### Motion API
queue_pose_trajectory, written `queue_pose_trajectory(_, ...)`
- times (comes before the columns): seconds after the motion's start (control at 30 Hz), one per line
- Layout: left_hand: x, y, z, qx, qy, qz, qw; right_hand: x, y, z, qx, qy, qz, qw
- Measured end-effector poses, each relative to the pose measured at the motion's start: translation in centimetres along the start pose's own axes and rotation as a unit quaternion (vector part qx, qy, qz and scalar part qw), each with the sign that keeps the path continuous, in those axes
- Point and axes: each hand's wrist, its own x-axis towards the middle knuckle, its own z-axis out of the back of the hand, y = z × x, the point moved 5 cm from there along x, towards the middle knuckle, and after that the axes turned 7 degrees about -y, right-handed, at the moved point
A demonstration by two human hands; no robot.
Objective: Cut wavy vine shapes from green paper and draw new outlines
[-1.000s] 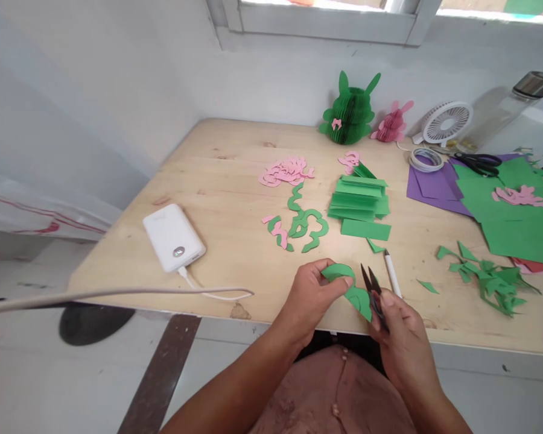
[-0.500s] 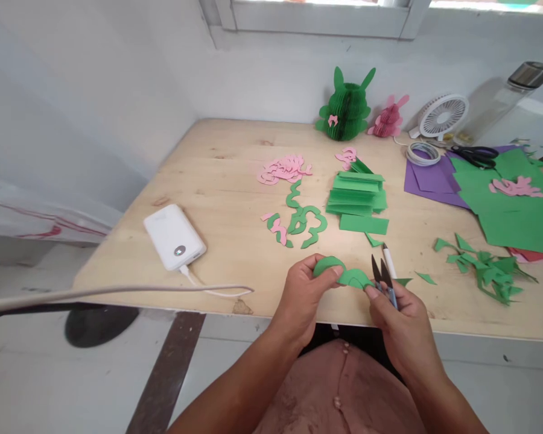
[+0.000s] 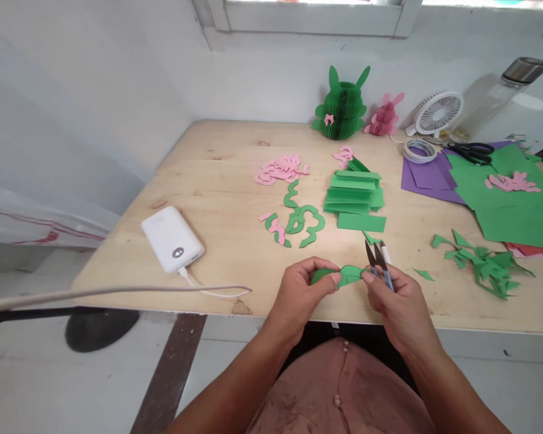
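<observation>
My left hand (image 3: 305,290) pinches one end of a curved green paper cutout (image 3: 344,275) at the near edge of the wooden table (image 3: 217,187). My right hand (image 3: 396,301) pinches the cutout's other end with its fingertips and also grips small black snips (image 3: 375,260), blades pointing up and away. A white pen (image 3: 386,252) lies on the table just behind my right hand. Finished green and pink curved cutouts (image 3: 298,221) lie further back, next to a stack of folded green paper strips (image 3: 355,194).
A white power bank (image 3: 172,238) with a cable (image 3: 117,292) sits at left. Pink cutouts (image 3: 280,169), green scraps (image 3: 484,262), green sheets (image 3: 511,208), purple sheets (image 3: 428,181), black scissors (image 3: 473,150), a tape roll (image 3: 419,150), a fan (image 3: 437,113), a bottle (image 3: 498,99), and green (image 3: 341,105) and pink paper rabbits (image 3: 384,120) stand behind.
The snips have come off the green cutout and now point up. My right fingertips have taken hold of the cutout's right end, and both hands have drawn closer together.
</observation>
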Motion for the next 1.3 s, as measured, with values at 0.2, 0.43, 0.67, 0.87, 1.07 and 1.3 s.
queue_pose_trajectory(0.2,0.2,-0.4,-0.4,0.003,0.003,0.003,1.0,-0.1,0.5,-0.2,0.039,0.012,-0.008,0.999)
queue_pose_trajectory(0.43,0.1,0.2,-0.3,-0.032,-0.025,0.007,0.999,-0.5,0.3,-0.3,0.064,-0.007,-0.016,0.998)
queue_pose_trajectory(0.67,-0.2,0.4,-0.4,-0.039,-0.021,0.016,0.999,-0.5,0.3,-0.9,0.084,-0.026,-0.011,0.996)
queue_pose_trajectory(0.87,-0.4,0.8,-0.6,-0.022,0.011,0.041,0.999,-0.4,0.3,-0.8,0.099,-0.044,-0.004,0.994)
queue_pose_trajectory(1.07,-0.4,1.0,-0.2,-0.03,0.023,0.052,0.998,-0.4,0.5,-0.6,0.088,-0.057,0.008,0.995)
queue_pose_trajectory(1.3,-0.3,0.4,0.7,0.004,0.011,0.036,0.999,-0.3,0.8,-0.6,0.073,-0.056,0.02,0.996)
